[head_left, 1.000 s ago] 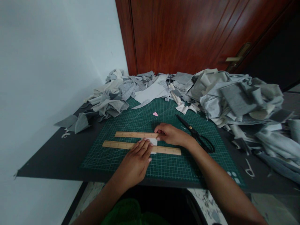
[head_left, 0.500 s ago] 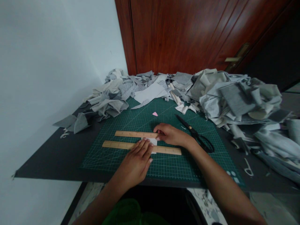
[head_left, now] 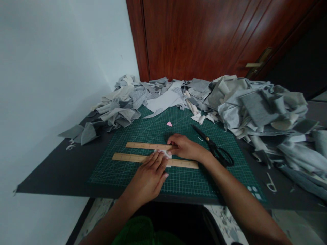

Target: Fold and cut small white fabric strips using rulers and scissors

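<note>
Left hand (head_left: 151, 174) flat on small white piece (head_left: 169, 157), right hand (head_left: 185, 147) alongside

Left hand open, palm down, fingers across near wooden ruler (head_left: 184, 163) and piece. Right hand curled over far wooden ruler (head_left: 143, 145); can't tell if gripping. Piece lies under left fingertips, just left of right hand; both about equally near. Rulers' long axes run left-right, near one crossing piece. Green cutting mat (head_left: 184, 182) beneath, black scissors (head_left: 211, 144) to right, fabric scraps (head_left: 263, 109) beyond.
</note>
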`<action>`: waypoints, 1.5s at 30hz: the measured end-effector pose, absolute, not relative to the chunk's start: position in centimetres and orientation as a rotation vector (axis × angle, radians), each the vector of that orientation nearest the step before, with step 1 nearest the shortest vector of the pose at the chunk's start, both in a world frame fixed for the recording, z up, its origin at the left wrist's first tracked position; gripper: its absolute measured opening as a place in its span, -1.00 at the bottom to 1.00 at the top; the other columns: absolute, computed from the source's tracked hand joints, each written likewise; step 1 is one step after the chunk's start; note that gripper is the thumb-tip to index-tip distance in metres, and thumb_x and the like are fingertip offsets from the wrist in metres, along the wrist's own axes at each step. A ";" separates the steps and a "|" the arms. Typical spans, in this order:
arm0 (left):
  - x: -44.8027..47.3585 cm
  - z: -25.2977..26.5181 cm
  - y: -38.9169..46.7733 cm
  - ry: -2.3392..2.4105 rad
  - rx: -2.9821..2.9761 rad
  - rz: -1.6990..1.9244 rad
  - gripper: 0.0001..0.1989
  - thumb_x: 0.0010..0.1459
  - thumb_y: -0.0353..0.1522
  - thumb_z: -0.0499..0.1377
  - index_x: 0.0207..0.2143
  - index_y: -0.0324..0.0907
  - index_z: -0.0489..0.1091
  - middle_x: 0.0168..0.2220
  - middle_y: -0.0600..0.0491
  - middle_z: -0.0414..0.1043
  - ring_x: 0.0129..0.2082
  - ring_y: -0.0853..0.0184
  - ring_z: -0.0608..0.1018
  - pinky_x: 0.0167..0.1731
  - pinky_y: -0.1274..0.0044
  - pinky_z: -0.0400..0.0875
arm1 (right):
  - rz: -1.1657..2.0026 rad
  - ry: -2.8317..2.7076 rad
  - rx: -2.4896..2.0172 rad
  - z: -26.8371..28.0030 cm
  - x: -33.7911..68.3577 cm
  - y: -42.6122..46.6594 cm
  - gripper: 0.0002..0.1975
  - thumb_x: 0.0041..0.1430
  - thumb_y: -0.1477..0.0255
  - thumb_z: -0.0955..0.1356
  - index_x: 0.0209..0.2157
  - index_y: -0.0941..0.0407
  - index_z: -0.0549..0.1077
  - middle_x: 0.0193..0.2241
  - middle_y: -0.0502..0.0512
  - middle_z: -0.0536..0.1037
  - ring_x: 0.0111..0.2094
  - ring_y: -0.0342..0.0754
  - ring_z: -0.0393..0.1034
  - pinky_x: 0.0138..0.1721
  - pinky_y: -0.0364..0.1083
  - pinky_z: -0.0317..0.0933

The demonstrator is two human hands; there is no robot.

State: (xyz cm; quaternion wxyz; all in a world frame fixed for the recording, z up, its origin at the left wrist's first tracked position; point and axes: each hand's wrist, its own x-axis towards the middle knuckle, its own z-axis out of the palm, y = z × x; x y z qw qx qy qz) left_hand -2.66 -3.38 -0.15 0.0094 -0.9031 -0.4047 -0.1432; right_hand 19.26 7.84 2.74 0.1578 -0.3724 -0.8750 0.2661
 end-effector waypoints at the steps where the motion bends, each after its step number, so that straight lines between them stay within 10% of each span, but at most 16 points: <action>1: -2.6 -0.1 -3.4 -1.261 -2.822 -0.437 -0.46 0.40 -0.32 0.06 0.36 -0.32 0.15 0.39 -0.23 0.17 0.42 0.03 0.18 0.36 0.15 0.16 | 0.770 -2.502 -1.068 2.7 19.2 7.9 -0.82 0.20 0.47 0.48 -0.16 0.14 0.48 -0.26 0.08 0.46 -0.23 -0.03 0.35 -0.20 -0.10 0.17; 18: -5.8 -0.3 -1.5 -1.769 -2.316 -1.323 -0.74 0.35 -0.41 0.09 0.03 -0.10 0.45 0.05 -0.03 0.48 0.09 0.13 0.52 0.17 0.15 0.42 | 0.834 -2.484 -1.093 2.3 19.4 7.8 -0.82 0.18 0.53 0.47 -0.18 0.13 0.48 -0.27 0.05 0.43 -0.24 -0.05 0.35 -0.20 -0.10 0.16; 33: -4.3 0.8 -3.1 -1.632 -2.589 -0.816 -0.58 0.23 -0.24 0.31 0.09 -0.18 0.45 0.32 -0.20 0.16 0.32 -0.11 0.23 0.28 0.05 0.21 | 0.848 -2.485 -1.083 2.2 19.4 7.7 -0.82 0.20 0.54 0.45 -0.15 0.11 0.47 -0.23 0.06 0.43 -0.19 -0.02 0.35 -0.16 -0.08 0.16; 45: -3.9 1.0 -3.1 -1.405 -2.910 -0.577 -0.62 0.32 -0.32 0.22 0.16 -0.21 0.38 0.16 -0.10 0.44 0.20 0.06 0.40 0.21 0.19 0.38 | 0.867 -2.459 -1.053 2.5 19.2 7.4 -0.85 0.16 0.57 0.46 -0.21 0.11 0.53 -0.32 0.02 0.46 -0.29 -0.07 0.38 -0.24 -0.12 0.18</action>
